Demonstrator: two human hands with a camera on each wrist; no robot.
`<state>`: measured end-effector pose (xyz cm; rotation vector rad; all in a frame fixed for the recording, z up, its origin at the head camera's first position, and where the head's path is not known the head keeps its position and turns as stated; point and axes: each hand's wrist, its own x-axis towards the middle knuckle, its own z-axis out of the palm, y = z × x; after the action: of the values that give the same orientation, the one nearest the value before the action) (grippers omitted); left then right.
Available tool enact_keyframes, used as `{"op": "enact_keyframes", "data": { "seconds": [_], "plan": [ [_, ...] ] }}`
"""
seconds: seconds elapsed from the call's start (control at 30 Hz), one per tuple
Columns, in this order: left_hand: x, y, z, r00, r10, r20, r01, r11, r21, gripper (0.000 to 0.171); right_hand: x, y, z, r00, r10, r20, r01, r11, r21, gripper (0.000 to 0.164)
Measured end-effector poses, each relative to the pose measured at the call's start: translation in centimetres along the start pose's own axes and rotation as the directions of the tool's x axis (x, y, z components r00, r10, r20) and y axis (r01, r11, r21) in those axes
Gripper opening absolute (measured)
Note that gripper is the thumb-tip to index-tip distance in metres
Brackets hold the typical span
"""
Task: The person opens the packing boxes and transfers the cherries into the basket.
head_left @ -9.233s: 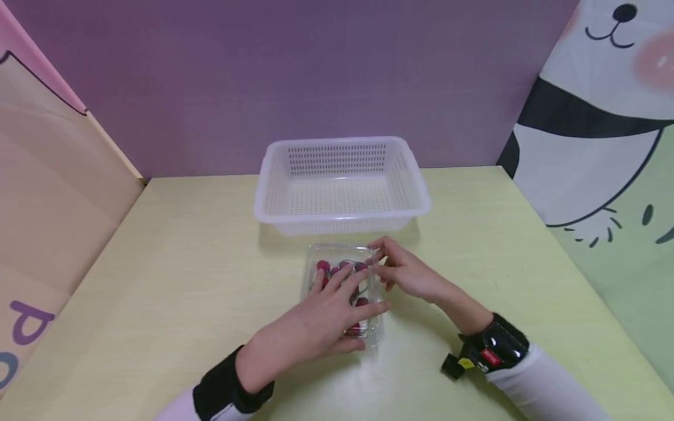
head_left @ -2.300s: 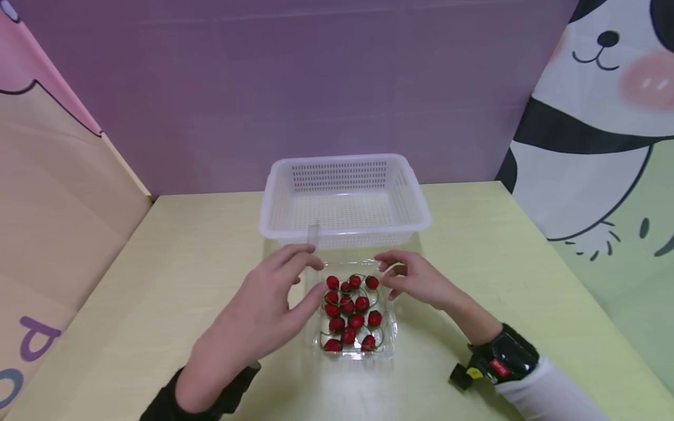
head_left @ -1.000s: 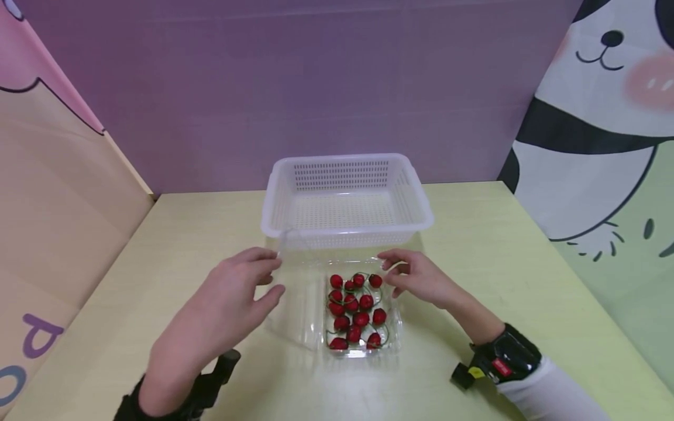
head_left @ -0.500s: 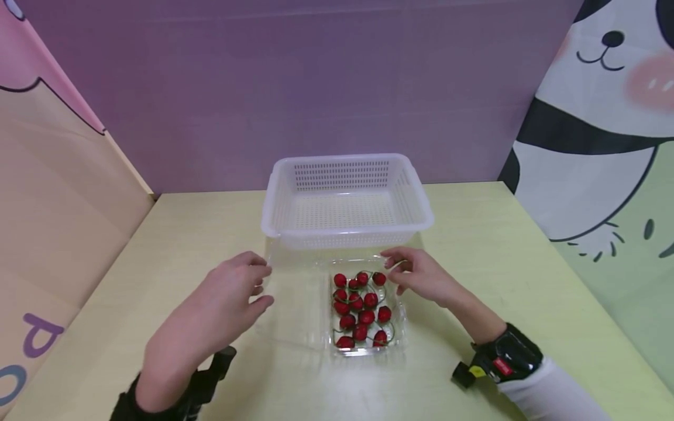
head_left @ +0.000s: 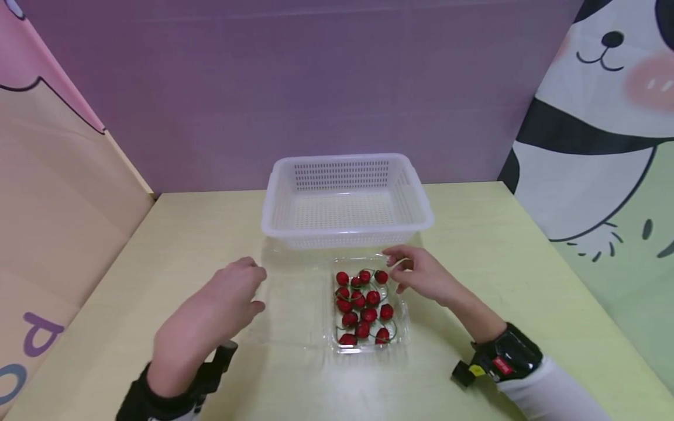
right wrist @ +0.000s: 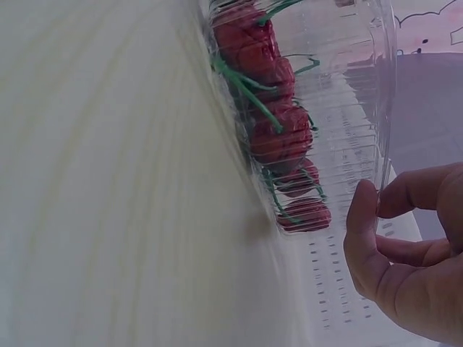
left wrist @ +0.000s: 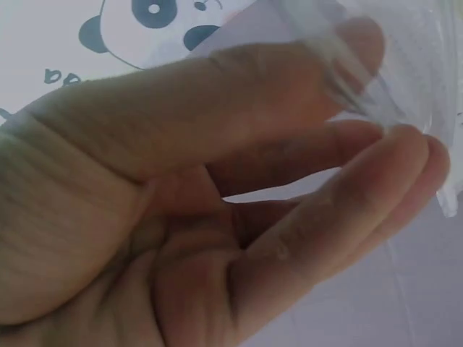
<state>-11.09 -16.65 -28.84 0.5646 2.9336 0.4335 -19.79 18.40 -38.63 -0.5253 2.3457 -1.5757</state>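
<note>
A clear plastic clamshell box point(head_left: 404, 327) full of red cherries point(head_left: 363, 304) with green stems lies on the table. Its transparent lid point(head_left: 295, 310) is folded out to the left, low over the tabletop. My left hand point(head_left: 210, 310) pinches the lid's outer edge; in the left wrist view the clear plastic point(left wrist: 427, 65) passes between thumb and fingers. At the back right corner of the box, my right hand point(head_left: 421, 278) holds the rim between thumb and bent fingers. The right wrist view shows the ribbed box wall point(right wrist: 362, 101) with cherries behind it.
Directly behind the box stands a white perforated plastic basket point(head_left: 347, 230). A purple backdrop point(head_left: 337, 76) rises at the table's far edge, with printed panels on both sides. Each wrist wears a black strap, the right one carrying a device point(head_left: 508, 351).
Earlier the box was closed, with my left hand over it. The lid has swung up and down to the left in my left hand. Lately the box has slid slightly right.
</note>
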Motion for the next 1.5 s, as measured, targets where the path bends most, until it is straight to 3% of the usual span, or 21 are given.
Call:
{"op": "enact_keyframes", "data": {
  "seconds": [0.5,0.77,0.9,1.0,1.3,1.5],
  "plan": [
    [1.5,-0.8,1.3,0.983,-0.062,0.170,0.063,0.998,-0.004,0.023,0.1,0.0,-0.3,0.999,0.007,-0.044,-0.009,0.999,-0.038,0.047],
    [2.3,-0.9,2.0,0.958,-0.130,0.256,0.152,0.986,-0.068,0.025,0.1,0.0,-0.2,0.998,0.022,-0.060,-0.025,0.999,-0.045,0.046],
    [2.9,-1.0,2.5,0.943,-0.142,0.301,0.168,0.984,-0.062,0.042,0.1,0.1,-0.2,0.997,0.020,-0.068,-0.023,0.998,-0.050,0.047],
    [3.4,-1.2,2.9,0.937,-0.141,0.319,0.165,0.985,-0.050,0.048,0.2,0.2,-0.2,0.997,0.015,-0.073,-0.020,0.998,-0.060,0.047],
    [4.2,-1.5,4.2,0.926,-0.134,0.354,0.169,0.983,-0.072,0.047,0.2,0.3,-0.3,0.998,0.012,-0.067,-0.017,0.997,-0.077,0.047],
    [4.5,-1.3,4.6,0.930,-0.137,0.342,0.169,0.984,-0.063,0.046,0.3,0.6,-0.1,0.998,-0.004,-0.063,-0.002,0.997,-0.084,0.047]
  ]
}}
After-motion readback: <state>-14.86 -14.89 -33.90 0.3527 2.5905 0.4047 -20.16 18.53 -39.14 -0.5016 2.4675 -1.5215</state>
